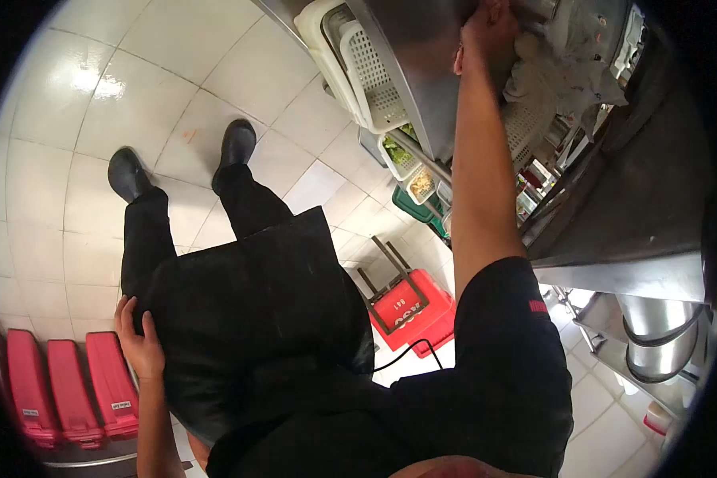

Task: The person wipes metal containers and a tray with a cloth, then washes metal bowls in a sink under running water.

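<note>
My left hand (141, 342) hangs low at the left, its fingers apart and holding nothing, beside the black apron (255, 303). My right arm stretches up across the steel counter (406, 48), and my right hand (488, 36) is at the top of the view with its fingers bent. Whatever those fingers may hold is too dark and small to make out. Just right of that hand is a clear plastic bag (570, 76) on the counter.
White baskets (374, 80) stand below the counter edge, near containers of greens (398, 151). A red stool (422, 307) is on the tiled floor (159, 88). Red bins (111, 382) line the lower left. Steel pots (661, 342) sit on a rack at the right.
</note>
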`<action>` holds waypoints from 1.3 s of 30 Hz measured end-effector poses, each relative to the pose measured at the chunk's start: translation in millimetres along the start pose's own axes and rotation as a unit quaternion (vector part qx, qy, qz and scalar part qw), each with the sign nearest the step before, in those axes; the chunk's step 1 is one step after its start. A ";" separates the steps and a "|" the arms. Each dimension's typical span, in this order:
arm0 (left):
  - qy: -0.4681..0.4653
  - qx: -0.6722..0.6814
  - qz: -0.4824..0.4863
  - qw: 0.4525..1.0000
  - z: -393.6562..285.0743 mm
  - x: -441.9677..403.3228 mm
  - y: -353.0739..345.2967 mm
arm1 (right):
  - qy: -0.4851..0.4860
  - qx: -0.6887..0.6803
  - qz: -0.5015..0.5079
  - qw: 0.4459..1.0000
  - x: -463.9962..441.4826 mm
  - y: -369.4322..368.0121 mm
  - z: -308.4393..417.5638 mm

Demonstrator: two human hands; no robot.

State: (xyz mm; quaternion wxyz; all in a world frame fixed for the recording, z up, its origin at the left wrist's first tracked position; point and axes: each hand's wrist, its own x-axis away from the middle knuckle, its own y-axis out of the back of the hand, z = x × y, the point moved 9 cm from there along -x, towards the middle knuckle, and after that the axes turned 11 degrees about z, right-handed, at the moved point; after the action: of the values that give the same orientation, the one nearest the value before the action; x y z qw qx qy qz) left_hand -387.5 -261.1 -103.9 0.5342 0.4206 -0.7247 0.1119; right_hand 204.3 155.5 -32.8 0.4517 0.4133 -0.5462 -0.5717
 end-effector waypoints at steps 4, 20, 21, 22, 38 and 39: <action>-0.003 0.008 0.004 1.000 1.7 -0.6 -1.2 | 0.048 -0.025 -0.047 0.997 -34.5 -25.0 -53.6; -0.022 0.019 -0.002 1.000 -1.0 5.5 -10.4 | 0.333 -0.176 -0.140 0.916 87.1 -27.8 -40.7; -0.018 0.019 -0.002 1.000 -3.2 7.0 -10.0 | 0.265 -0.190 -0.131 0.936 83.3 -22.4 -57.8; -0.016 0.018 -0.004 1.000 -5.8 7.3 -10.3 | 0.197 -0.203 -0.119 0.952 81.1 -15.3 -69.3; -0.001 -0.001 -0.037 0.999 -4.0 15.4 -5.7 | -0.222 -0.410 -0.133 0.875 72.4 -38.4 -191.4; 0.002 -0.001 -0.037 0.999 -6.3 14.0 -5.7 | -0.223 -0.397 -0.117 0.883 57.5 -30.2 -143.8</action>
State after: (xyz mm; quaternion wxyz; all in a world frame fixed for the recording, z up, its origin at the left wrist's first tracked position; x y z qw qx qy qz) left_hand -380.2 -267.6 -90.8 0.5398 0.4463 -0.7079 0.0918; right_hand 326.9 63.6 -70.6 0.3740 0.1221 -0.3070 -0.8666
